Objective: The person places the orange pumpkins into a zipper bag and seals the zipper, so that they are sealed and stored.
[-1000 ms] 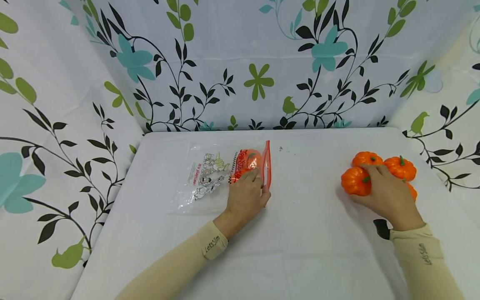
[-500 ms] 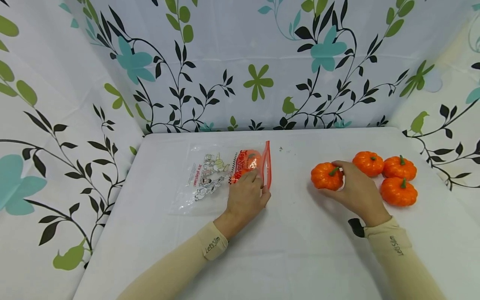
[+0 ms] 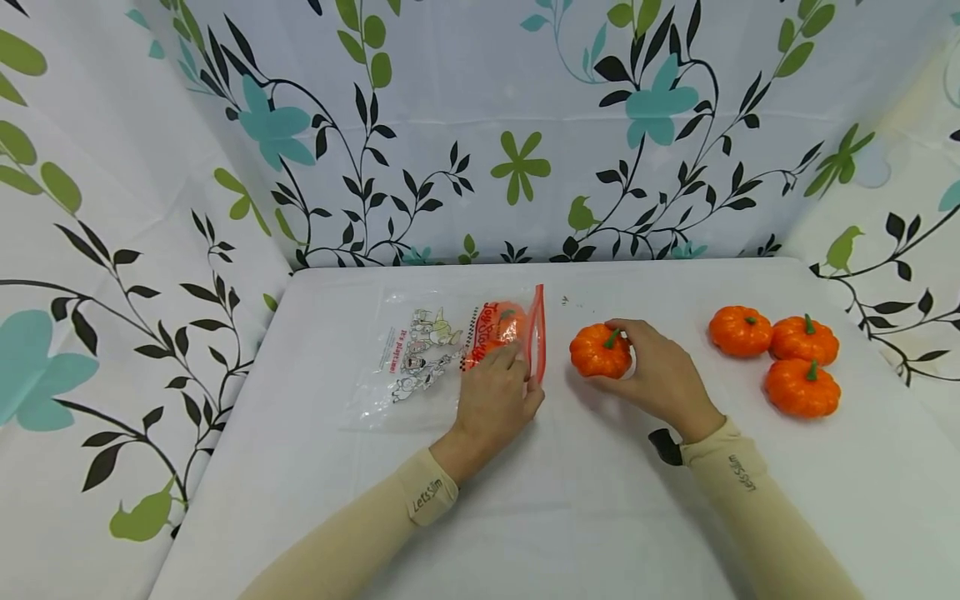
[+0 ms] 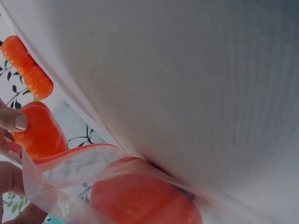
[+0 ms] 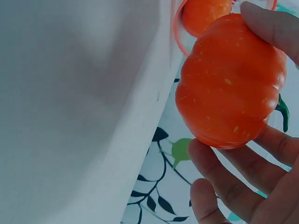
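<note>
A clear zip bag with cartoon print and a red-orange rim lies flat on the table, its mouth facing right. Inside it sits one small orange pumpkin, partly behind the red printed label. My left hand pinches the bag's upper layer by the mouth, which stands parted in the left wrist view. Just right of that mouth, my right hand grips another orange toy pumpkin between thumb and fingers, its green stem toward the palm. A shadow lies under this pumpkin on the table.
Three more orange pumpkins sit grouped at the right of the white table. A curtain with leaf and flower print hangs behind the far edge and along both sides. Small dark specks lie beyond the held pumpkin.
My right hand has taken a pumpkin from the group at the right and carried it left, close to the bag's mouth. My left hand has stayed at the bag.
</note>
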A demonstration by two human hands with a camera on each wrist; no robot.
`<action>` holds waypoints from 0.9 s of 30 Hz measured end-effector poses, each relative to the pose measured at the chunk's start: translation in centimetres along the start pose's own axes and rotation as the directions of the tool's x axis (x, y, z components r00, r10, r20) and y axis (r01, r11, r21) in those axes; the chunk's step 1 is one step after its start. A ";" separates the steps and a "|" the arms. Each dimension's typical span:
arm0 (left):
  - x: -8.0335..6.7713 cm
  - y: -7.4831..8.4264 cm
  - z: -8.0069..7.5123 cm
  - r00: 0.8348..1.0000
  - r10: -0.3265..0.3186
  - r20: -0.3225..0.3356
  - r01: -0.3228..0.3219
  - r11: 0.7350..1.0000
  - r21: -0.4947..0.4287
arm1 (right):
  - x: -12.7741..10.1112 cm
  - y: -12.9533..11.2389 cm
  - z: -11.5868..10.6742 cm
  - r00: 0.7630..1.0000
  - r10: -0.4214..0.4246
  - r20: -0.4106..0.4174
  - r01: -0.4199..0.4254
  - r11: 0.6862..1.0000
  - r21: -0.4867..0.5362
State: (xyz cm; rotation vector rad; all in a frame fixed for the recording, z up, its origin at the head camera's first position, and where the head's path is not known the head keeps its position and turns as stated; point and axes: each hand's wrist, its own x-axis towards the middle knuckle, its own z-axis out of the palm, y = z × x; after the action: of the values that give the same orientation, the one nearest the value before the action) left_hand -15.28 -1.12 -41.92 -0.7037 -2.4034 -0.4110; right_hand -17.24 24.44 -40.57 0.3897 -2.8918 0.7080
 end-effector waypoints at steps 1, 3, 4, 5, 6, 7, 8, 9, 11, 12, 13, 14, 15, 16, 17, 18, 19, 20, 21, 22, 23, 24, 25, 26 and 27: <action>0.0 0.0 0.0 1.000 0.004 -0.002 -0.004 1.000 0.005 | 0.2 -0.2 0.2 1.000 -0.008 -0.001 0.008 1.000 -0.001; 0.0 0.0 0.0 1.000 0.010 -0.004 -0.010 1.000 0.014 | 0.6 -0.6 0.4 1.000 -0.013 0.007 0.013 1.000 0.002; 0.0 0.0 0.0 1.000 0.013 -0.007 -0.013 1.000 0.021 | 0.8 -0.8 0.6 1.000 -0.014 0.012 0.014 1.000 0.007; 0.0 0.0 0.0 1.000 0.014 -0.005 -0.014 1.000 0.024 | 1.0 -1.1 0.7 1.000 -0.013 0.019 0.013 1.000 0.011; 0.0 0.0 0.0 1.000 0.016 -0.007 -0.016 0.999 0.028 | 1.2 -1.3 0.9 1.000 -0.013 0.026 0.013 1.000 0.019; 0.0 0.0 0.1 1.000 0.018 -0.009 -0.017 0.999 0.030 | 1.5 -1.5 1.1 0.999 -0.013 0.034 0.012 1.000 0.024; 0.0 0.0 0.1 1.000 0.018 -0.008 -0.018 0.999 0.033 | 1.7 -1.7 1.3 0.999 -0.013 0.042 0.012 1.000 0.029; 0.0 0.0 0.1 1.000 0.020 -0.011 -0.019 0.999 0.034 | 1.9 -1.9 1.5 0.999 -0.013 0.049 0.011 0.999 0.033; 0.1 0.1 0.1 1.000 0.019 -0.013 -0.019 0.999 0.031 | 2.3 -2.3 1.8 0.998 -0.013 0.064 0.010 0.999 0.048; 0.1 0.1 0.1 1.000 0.020 -0.019 -0.020 0.999 0.030 | 2.5 -2.5 2.0 0.997 -0.011 0.073 0.007 0.998 0.058; 0.1 0.1 0.1 1.000 0.021 -0.022 -0.020 0.999 0.028 | 2.7 -2.7 2.1 0.997 -0.007 0.082 0.001 0.998 0.066; 0.1 0.1 0.1 0.999 0.020 -0.025 -0.020 0.999 0.026 | 2.9 -2.8 2.3 0.996 -0.004 0.091 -0.003 0.997 0.075; 0.1 0.1 0.1 0.999 0.022 -0.030 -0.021 0.999 0.025 | 3.0 -3.0 2.4 0.995 -0.002 0.102 -0.006 0.996 0.085; 0.1 0.1 0.1 0.999 0.023 -0.032 -0.022 1.000 0.021 | 3.2 -3.1 2.6 0.994 -0.001 0.113 -0.010 0.996 0.094; 0.1 0.2 0.1 0.999 0.024 -0.034 -0.024 1.000 0.019 | 3.3 -3.2 2.7 0.992 -0.002 0.124 -0.011 0.995 0.099; 0.1 0.2 0.1 0.999 0.024 -0.035 -0.024 1.000 0.018 | 3.5 -3.3 2.8 0.991 -0.002 0.135 -0.012 0.995 0.104; 0.1 0.2 0.1 0.999 0.024 -0.031 -0.024 1.000 0.020 | 3.7 -3.3 2.9 0.989 0.000 0.145 -0.015 0.994 0.105; 0.1 0.2 0.1 0.999 0.026 -0.029 -0.025 0.999 0.020 | 3.8 -3.4 3.0 0.988 -0.002 0.153 -0.014 0.994 0.105; 0.1 0.1 0.1 0.999 0.027 -0.026 -0.026 0.999 0.020 | 3.9 -3.4 3.1 0.987 -0.003 0.161 -0.014 0.994 0.105; 0.1 0.1 0.1 0.999 0.027 -0.022 -0.026 0.999 0.019 | 4.0 -3.5 3.1 0.986 -0.002 0.167 -0.016 0.994 0.107; 0.1 0.1 0.0 0.999 0.026 -0.018 -0.026 0.999 0.020 | 4.1 -3.6 3.2 0.985 -0.005 0.170 -0.014 0.994 0.112; 0.1 0.1 0.0 1.000 0.026 -0.016 -0.026 0.999 0.022 | 4.2 -3.7 3.2 0.985 -0.006 0.171 -0.015 0.993 0.119; 0.1 0.1 0.0 1.000 0.027 -0.015 -0.027 0.999 0.025 | 4.2 -3.8 3.2 0.985 -0.008 0.171 -0.014 0.992 0.127; 0.1 0.1 0.0 1.000 0.027 -0.016 -0.027 0.999 0.025 | 4.2 -3.9 3.3 0.985 -0.012 0.172 -0.011 0.991 0.137; 0.1 0.1 0.0 1.000 0.026 -0.016 -0.026 0.999 0.030 | 4.2 -3.9 3.4 0.985 -0.016 0.173 -0.010 0.989 0.148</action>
State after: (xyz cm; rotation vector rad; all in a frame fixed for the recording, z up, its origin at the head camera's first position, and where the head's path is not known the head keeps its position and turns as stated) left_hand -15.31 -1.02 -41.82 -0.7149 -2.3781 -0.3683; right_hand -20.44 18.57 -41.01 0.4962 -3.0082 0.9372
